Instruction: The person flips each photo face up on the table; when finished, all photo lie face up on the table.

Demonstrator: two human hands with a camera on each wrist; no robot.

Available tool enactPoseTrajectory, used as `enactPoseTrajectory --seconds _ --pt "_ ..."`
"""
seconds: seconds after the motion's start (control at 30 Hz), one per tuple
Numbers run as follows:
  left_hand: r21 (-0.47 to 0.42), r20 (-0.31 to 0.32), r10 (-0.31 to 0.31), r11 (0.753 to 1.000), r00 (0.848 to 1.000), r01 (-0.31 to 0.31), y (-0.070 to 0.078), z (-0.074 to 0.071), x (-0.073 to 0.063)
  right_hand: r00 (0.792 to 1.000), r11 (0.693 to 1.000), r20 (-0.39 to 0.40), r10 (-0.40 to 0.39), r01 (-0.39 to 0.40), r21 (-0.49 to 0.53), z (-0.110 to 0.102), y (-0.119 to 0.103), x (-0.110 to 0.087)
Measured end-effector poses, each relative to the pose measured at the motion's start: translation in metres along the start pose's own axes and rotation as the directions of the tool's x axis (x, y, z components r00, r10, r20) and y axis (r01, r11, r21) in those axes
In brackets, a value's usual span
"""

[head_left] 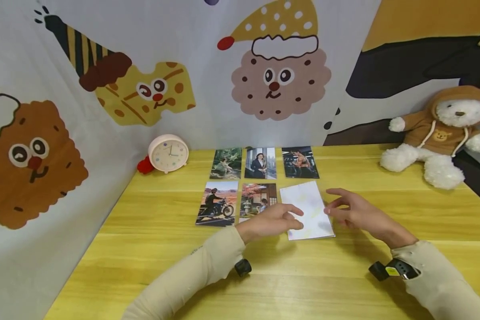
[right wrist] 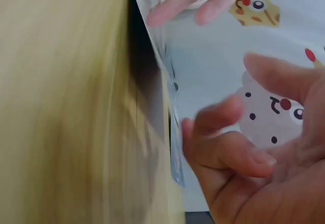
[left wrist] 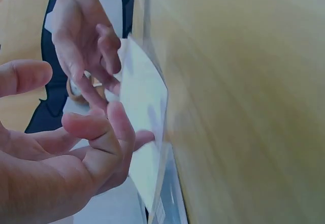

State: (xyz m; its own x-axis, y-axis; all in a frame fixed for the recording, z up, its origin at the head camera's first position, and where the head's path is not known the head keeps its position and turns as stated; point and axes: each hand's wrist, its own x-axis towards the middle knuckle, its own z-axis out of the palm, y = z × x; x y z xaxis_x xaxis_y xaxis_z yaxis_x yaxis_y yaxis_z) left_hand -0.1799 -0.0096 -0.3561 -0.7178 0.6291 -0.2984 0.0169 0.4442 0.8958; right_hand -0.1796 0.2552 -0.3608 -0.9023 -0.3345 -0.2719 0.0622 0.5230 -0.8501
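Observation:
A white card (head_left: 307, 211) with faint pastel blotches is at the right end of the nearer row of photo cards. My left hand (head_left: 273, 221) reaches over its left side with loosely bent fingers, and in the left wrist view a fingertip (left wrist: 145, 138) touches the card's face. At the card's right edge is my right hand (head_left: 358, 215), fingers relaxed and slightly bent; a fingertip meets or nearly meets that edge. The right wrist view shows a dark gap under part of the card. Beside my left hand, a garden photo card (head_left: 256, 193) is partly covered.
A motorcycle photo card (head_left: 217, 203) lies at left. Behind are a forest card (head_left: 226, 163), an office card (head_left: 260, 163) and a gym card (head_left: 299, 162). A round clock (head_left: 169, 153) stands back left; a teddy bear (head_left: 444, 133) sits back right before the cartoon-printed cloth.

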Motion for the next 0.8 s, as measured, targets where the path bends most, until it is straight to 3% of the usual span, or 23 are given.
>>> enactPoseTrajectory --seconds 0.1,0.3,0.5,0.67,0.8 --pt "0.037 -0.024 -0.002 0.999 1.0 0.003 0.004 0.003 0.001 0.999 0.988 0.015 -0.033 0.03 0.151 -0.002 -0.001 -0.002" --pt "0.104 -0.044 0.01 0.995 0.999 -0.005 0.012 0.005 0.003 0.993 0.926 0.05 -0.108 0.082 0.37 0.001 -0.006 -0.002" --pt "0.095 -0.032 0.044 0.995 0.999 -0.041 0.018 0.006 0.005 0.985 0.88 0.058 -0.163 0.119 0.461 0.008 -0.013 -0.001" --pt "0.165 -0.1 0.053 0.986 0.994 -0.036 0.024 0.006 0.007 0.983 0.868 0.058 -0.176 0.128 0.48 0.012 -0.016 -0.001" --pt "0.152 -0.166 0.055 0.988 0.985 -0.029 0.026 0.005 0.011 0.985 0.862 0.041 -0.165 0.124 0.492 0.017 -0.016 -0.001"
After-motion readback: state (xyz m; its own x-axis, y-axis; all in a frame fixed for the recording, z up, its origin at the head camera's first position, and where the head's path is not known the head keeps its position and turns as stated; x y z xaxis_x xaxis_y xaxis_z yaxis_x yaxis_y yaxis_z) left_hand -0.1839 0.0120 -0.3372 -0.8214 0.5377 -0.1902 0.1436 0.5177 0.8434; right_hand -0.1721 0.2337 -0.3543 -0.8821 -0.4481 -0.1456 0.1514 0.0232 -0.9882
